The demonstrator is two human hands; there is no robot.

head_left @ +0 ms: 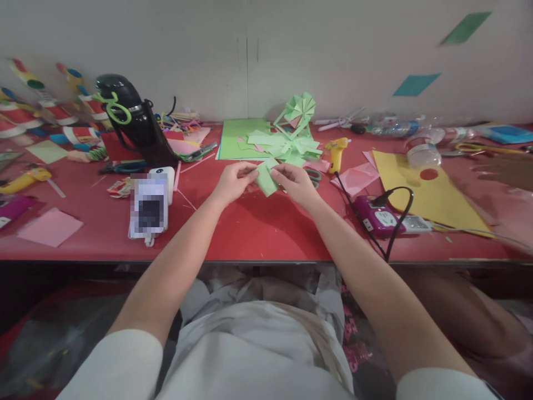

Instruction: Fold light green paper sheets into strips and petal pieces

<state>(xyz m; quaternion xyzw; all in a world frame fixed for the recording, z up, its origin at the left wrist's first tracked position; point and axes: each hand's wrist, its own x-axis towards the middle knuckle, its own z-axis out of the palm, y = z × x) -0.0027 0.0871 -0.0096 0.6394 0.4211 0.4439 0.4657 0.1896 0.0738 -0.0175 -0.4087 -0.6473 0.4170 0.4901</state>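
Note:
Between my two hands is a small piece of folded green paper (266, 180), held just above the red table (254, 233). My left hand (236, 182) pinches its left edge with thumb and fingers. On the other side, my right hand (293, 182) grips the right edge, thumb on top. Behind them lie more folded green paper pieces (287, 145), with a round pleated green paper shape (300, 106) standing over them. Scissors (314, 176) are partly hidden behind my right hand. A yellow glue gun (336, 154) rests a little farther right.
A black bottle (137, 122) and a phone (150, 205) stand at left. On the right are a purple power strip (378, 215) with a looping black cable, yellow paper (433, 194) and plastic bottles (422, 149). Another person's hand (508, 169) is at the far right.

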